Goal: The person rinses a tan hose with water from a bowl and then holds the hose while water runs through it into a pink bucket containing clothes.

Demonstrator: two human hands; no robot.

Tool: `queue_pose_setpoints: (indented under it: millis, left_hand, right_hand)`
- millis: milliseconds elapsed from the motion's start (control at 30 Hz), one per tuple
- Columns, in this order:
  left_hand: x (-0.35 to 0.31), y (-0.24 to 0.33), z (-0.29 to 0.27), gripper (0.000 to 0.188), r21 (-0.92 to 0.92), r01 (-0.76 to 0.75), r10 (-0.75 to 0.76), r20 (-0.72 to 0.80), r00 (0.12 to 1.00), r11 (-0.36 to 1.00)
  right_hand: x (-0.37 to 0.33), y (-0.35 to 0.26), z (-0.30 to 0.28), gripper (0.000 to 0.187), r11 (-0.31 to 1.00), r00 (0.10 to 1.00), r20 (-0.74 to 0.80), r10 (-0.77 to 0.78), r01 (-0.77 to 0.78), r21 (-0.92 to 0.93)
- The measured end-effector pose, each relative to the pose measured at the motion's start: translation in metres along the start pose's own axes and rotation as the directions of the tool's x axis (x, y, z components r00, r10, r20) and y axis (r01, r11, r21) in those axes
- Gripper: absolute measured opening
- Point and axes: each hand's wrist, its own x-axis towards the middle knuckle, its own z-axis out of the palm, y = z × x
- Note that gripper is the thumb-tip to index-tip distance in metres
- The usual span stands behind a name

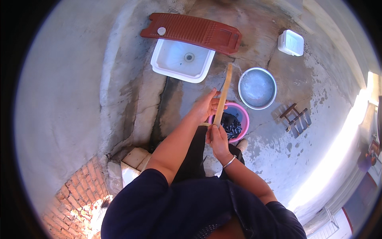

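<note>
My right hand point(219, 141), with a silver bangle at the wrist, grips the lower end of a long, flat, pale wooden stick point(225, 89). The stick tilts up and away from me. Beside its middle is my left hand point(207, 104), fingers apart and partly behind the wood; whether they touch it I cannot tell. Below the hands stands a pink basin point(246, 129) holding dark water and a bunched dark cloth with pale stripes point(232, 126). My left hand and the stick hide part of its rim.
A reddish-brown washboard point(191, 32) with a small round white thing point(161, 31) lies across the white sink point(175, 59). At right are a metal basin of water point(257, 88), a white bucket point(291, 42) and a low wooden stool point(295, 118). A wall point(71, 79) rises at left.
</note>
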Motion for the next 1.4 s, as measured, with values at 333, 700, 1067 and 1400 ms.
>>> queue_pose_setpoints:
  millis: [333, 700, 1067, 1400]
  left_hand:
    - [0.029, 0.048, -0.100, 0.026, 0.151, -0.174, 0.206, -0.233, 0.950, 0.973]
    - [0.086, 0.153, -0.167, 0.038, 0.734, -0.192, 0.526, -0.255, 0.811, 0.652]
    - [0.199, 0.321, -0.226, 0.058, 0.929, 0.307, 0.786, -0.029, 0.617, -0.207]
    - [0.225, 0.173, -0.236, 0.046, 0.974, 0.021, 0.644, 0.134, 0.753, -0.227]
  right_hand:
    - [0.062, 0.035, 0.092, 0.020, 0.974, 0.982, 0.053, 0.179, -0.170, -0.148]
    - [0.138, 0.014, 0.133, 0.022, 0.970, 0.970, 0.016, 0.242, -0.242, 0.011]
    - [0.118, 0.001, 0.089, 0.023, 0.956, 0.969, -0.025, 0.245, -0.246, -0.158]
    - [0.099, -0.011, 0.063, 0.022, 0.935, 0.962, -0.124, 0.244, -0.267, -0.232]
